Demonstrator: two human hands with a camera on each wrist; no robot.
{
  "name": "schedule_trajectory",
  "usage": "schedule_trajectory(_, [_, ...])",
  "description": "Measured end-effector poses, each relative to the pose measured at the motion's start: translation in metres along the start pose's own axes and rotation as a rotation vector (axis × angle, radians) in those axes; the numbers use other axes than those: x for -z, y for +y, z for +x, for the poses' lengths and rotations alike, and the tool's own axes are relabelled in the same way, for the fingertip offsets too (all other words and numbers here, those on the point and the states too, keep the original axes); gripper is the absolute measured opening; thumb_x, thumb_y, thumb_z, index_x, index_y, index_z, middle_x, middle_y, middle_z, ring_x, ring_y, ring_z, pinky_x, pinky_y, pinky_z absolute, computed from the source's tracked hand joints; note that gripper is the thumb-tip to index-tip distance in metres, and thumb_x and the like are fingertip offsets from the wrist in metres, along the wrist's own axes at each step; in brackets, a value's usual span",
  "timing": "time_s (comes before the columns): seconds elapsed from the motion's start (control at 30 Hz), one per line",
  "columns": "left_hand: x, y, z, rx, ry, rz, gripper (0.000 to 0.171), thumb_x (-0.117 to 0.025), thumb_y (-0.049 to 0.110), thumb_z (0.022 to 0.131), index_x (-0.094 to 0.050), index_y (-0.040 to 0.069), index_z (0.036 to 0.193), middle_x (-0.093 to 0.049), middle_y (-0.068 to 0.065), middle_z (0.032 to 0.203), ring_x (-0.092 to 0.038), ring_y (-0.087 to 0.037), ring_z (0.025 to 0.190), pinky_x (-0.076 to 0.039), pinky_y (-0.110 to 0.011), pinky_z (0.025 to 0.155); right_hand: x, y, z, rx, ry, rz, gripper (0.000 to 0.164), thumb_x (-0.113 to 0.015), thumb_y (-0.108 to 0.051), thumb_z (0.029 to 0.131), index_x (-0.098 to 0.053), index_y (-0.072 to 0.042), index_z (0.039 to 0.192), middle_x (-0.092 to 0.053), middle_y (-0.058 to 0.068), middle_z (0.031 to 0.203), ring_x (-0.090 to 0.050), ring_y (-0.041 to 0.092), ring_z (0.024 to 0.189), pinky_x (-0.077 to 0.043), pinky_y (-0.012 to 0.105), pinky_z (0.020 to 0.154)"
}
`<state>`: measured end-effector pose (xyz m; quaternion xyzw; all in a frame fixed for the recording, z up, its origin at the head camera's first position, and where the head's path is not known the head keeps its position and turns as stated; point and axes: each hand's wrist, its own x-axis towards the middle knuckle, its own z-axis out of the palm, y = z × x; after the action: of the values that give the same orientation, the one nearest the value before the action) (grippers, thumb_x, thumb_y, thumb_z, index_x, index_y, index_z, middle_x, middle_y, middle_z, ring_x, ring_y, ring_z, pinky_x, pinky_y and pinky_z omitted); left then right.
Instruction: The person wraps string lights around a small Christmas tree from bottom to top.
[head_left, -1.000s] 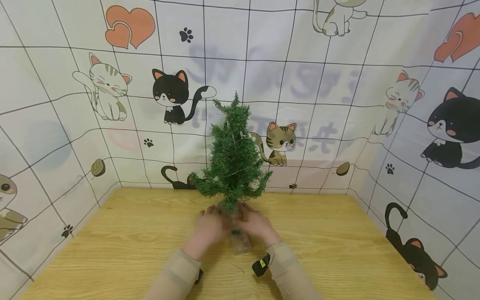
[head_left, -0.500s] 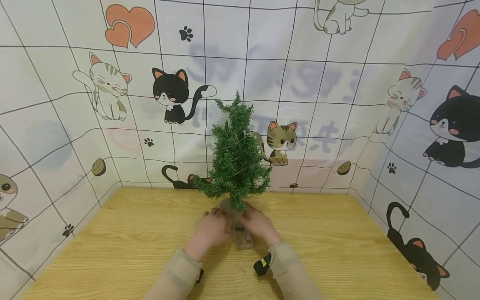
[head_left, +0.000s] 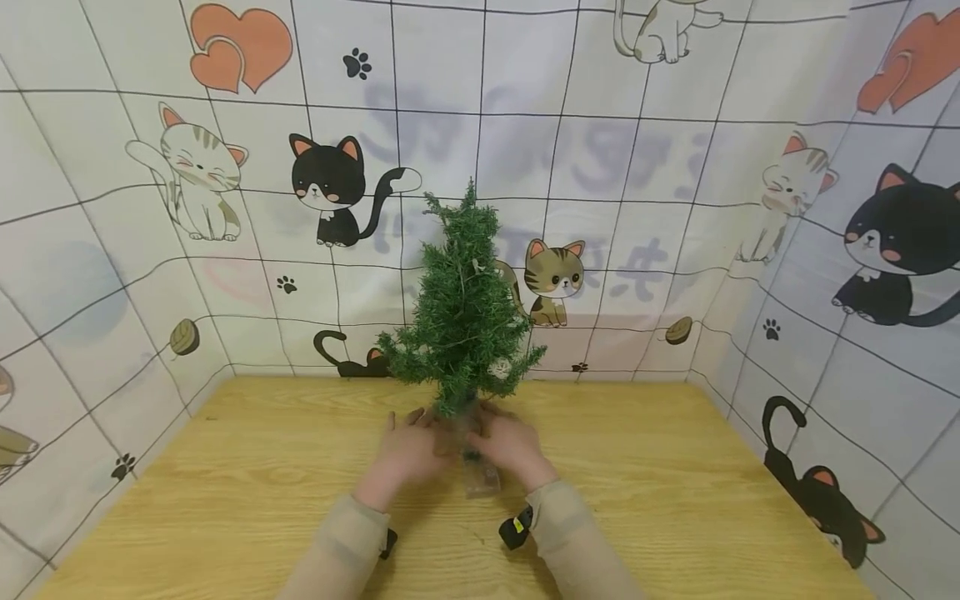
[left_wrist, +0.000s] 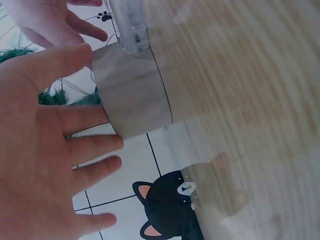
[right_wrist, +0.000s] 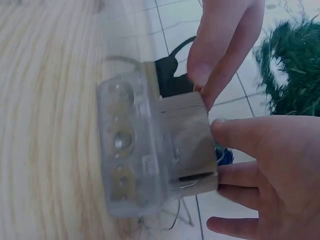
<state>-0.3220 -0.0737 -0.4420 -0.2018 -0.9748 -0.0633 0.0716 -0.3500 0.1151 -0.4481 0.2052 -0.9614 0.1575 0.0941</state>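
A small artificial Christmas tree [head_left: 465, 308] stands upright near the back of the table in the head view. Both hands hold its grey-brown base [left_wrist: 132, 95] from either side. My left hand [head_left: 408, 454] is on the left, its thumb and index finger at the base's edge and the other fingers spread. On the right, my right hand [head_left: 513, 446] has its thumb and fingertips against the base [right_wrist: 190, 135]. A clear plastic case [right_wrist: 130, 150] with round shapes inside sits against the base on the near side. Branches and hands hide part of the base in the head view.
The wooden table [head_left: 637, 483] reaches to a cloth backdrop [head_left: 660, 167] printed with cats and grid lines. Thin wires [right_wrist: 175, 215] trail near the case. A black camera [head_left: 516, 530] is strapped at the right wrist.
The tree swings slightly right, then back left, with the clear case shifting along. Both hands stay at the base; the left hand has moved a little to the left.
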Motion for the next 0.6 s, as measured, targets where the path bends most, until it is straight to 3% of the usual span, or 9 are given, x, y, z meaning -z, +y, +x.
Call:
schedule_trajectory(0.1, [-0.001,-0.002,0.001,0.016,0.014,0.055,0.041,-0.059,0.047,0.092,-0.061,0.035,0.131,-0.054,-0.008,0.139,-0.042,-0.04,0.13,-0.019,-0.073,0.102,0.001,-0.007,-0.002,0.049,0.046,-0.08,0.038,-0.059,-0.046,0.093,-0.069,-0.013,0.108,-0.056,0.009,0.136,-0.067,0.028,0.087,-0.052,0.037,0.055])
schedule_trajectory(0.17, [0.0,-0.006,0.003,0.043,0.012,0.092,0.041,-0.057,0.045,0.094,-0.062,0.03,0.132,-0.053,-0.007,0.14,-0.043,-0.039,0.129,-0.021,-0.072,0.101,0.001,-0.014,-0.003,0.051,0.047,-0.104,0.038,-0.06,-0.049,0.09,-0.07,-0.015,0.106,-0.058,0.007,0.135,-0.068,0.028,0.086,-0.051,0.038,0.057])
schedule_trajectory(0.27, [0.0,-0.011,0.007,0.074,-0.003,0.093,0.045,-0.054,0.044,0.097,-0.058,0.022,0.136,-0.049,-0.007,0.144,-0.041,-0.038,0.131,-0.021,-0.072,0.102,0.001,-0.022,-0.005,0.021,0.017,-0.1,0.048,-0.061,-0.055,0.087,-0.068,-0.019,0.117,-0.058,0.002,0.134,-0.066,0.029,0.09,-0.05,0.046,0.065])
schedule_trajectory(0.33, [-0.002,-0.015,0.011,0.086,-0.022,0.066,0.051,-0.053,0.045,0.097,-0.051,0.02,0.142,-0.046,-0.004,0.147,-0.04,-0.038,0.133,-0.018,-0.072,0.103,0.001,-0.026,-0.007,-0.005,-0.015,-0.083,0.06,-0.061,-0.057,0.085,-0.058,-0.024,0.135,-0.057,-0.002,0.136,-0.062,0.033,0.105,-0.047,0.055,0.076])
schedule_trajectory(0.43, [-0.004,-0.02,0.016,0.09,-0.048,0.02,0.059,-0.056,0.048,0.094,-0.046,0.023,0.146,-0.042,0.001,0.15,-0.037,-0.038,0.134,-0.012,-0.074,0.103,0.001,-0.03,-0.009,-0.012,-0.035,-0.068,0.064,-0.061,-0.062,0.084,-0.059,-0.025,0.135,-0.057,-0.002,0.136,-0.059,0.031,0.109,-0.044,0.059,0.083])
schedule_trajectory(0.6, [-0.007,-0.025,0.023,0.126,-0.058,-0.029,0.065,-0.058,0.053,0.092,-0.043,0.024,0.148,-0.043,0.004,0.149,-0.036,-0.036,0.136,-0.009,-0.071,0.105,0.003,-0.036,-0.012,-0.017,-0.06,-0.077,0.059,-0.062,-0.056,0.085,-0.061,-0.021,0.133,-0.056,-0.001,0.137,-0.054,0.034,0.118,-0.041,0.063,0.09])
